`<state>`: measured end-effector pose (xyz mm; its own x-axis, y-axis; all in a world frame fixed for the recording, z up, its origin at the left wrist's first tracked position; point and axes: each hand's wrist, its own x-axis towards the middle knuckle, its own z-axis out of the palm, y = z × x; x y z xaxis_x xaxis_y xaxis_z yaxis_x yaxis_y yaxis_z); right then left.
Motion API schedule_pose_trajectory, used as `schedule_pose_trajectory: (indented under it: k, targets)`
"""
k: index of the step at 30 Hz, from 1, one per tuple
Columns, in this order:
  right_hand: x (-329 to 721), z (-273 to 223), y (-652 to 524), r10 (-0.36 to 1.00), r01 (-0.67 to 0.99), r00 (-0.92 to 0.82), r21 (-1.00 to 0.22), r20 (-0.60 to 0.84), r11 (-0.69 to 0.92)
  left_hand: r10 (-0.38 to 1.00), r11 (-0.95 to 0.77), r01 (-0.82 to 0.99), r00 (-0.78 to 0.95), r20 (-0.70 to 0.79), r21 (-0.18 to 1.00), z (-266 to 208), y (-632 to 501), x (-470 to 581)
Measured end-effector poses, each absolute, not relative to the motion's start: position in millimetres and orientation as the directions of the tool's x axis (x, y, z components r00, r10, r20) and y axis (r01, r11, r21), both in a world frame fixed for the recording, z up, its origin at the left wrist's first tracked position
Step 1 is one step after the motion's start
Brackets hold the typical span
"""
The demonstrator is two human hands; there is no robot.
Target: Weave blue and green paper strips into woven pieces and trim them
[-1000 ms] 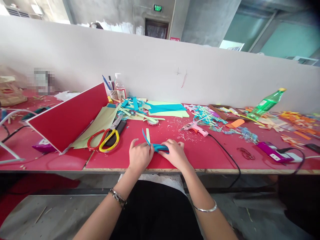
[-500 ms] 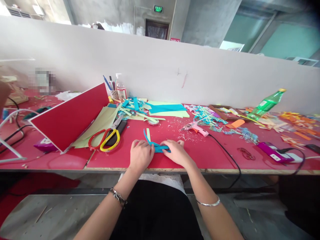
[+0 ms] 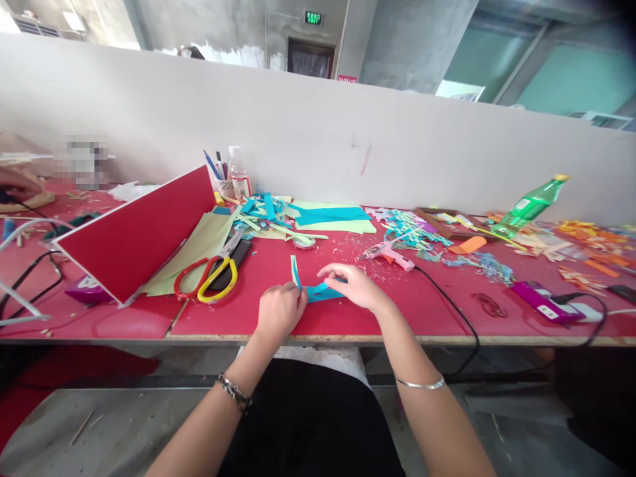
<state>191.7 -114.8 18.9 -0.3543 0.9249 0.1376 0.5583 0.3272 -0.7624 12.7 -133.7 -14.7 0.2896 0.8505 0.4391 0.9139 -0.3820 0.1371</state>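
Observation:
My left hand (image 3: 282, 306) is closed on the left end of some blue paper strips (image 3: 318, 293), low on the red tabletop. Beyond its fingertips a narrow strip, blue and pale green (image 3: 295, 270), sticks up. Over the right end of the strips is my right hand (image 3: 355, 285), its fingers curved and one blue strip lifted between forefinger and thumb. The fingers partly hide how the strips cross. To the left of my hands lie scissors (image 3: 218, 279) with one red and one yellow handle, on top of a black object (image 3: 242, 254).
A pink glue gun (image 3: 390, 255) with a black cord lies right of my hands. Paper scraps (image 3: 263, 215) and sheets (image 3: 342, 215) are behind. A red board (image 3: 144, 232) leans at left; a green bottle (image 3: 529, 207) and purple power strip (image 3: 546, 305) are at right.
My right hand has risen and moved slightly right, its fingers wider apart, lifting a blue strip. The left hand holds its place. The upright strip by it has shifted.

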Motion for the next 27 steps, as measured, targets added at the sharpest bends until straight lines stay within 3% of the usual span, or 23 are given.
schedule_pose_trajectory:
  k: [5,11,17,20,23,27]
  targets:
    - [171,40,-109,0.906,0.561,-0.390,-0.738,0.165,0.376,0.819,-0.400,0.908,0.295,0.491,0.122,-14,-134,13]
    - [145,44,-106,0.818,0.367,-0.551,-0.831,0.167,0.417,0.804,-0.398,0.908,0.278,0.525,0.128,-13,-133,14]
    - [151,39,-110,0.814,0.258,-0.557,-0.897,0.165,0.358,0.811,-0.369,0.922,0.257,0.525,0.119,-13,-133,13]
    - [172,25,-112,0.865,0.352,-0.453,-0.848,0.216,0.397,0.825,-0.363,0.923,0.254,0.505,0.128,-13,-133,14]
    - [190,7,-114,0.882,0.573,-0.442,-0.706,0.163,0.417,0.835,-0.351,0.926,0.243,0.493,0.137,-12,-133,14]
    - [195,-6,-115,0.917,0.728,-0.371,-0.568,0.144,0.384,0.845,-0.325,0.938,0.231,0.483,0.120,-13,-133,14]
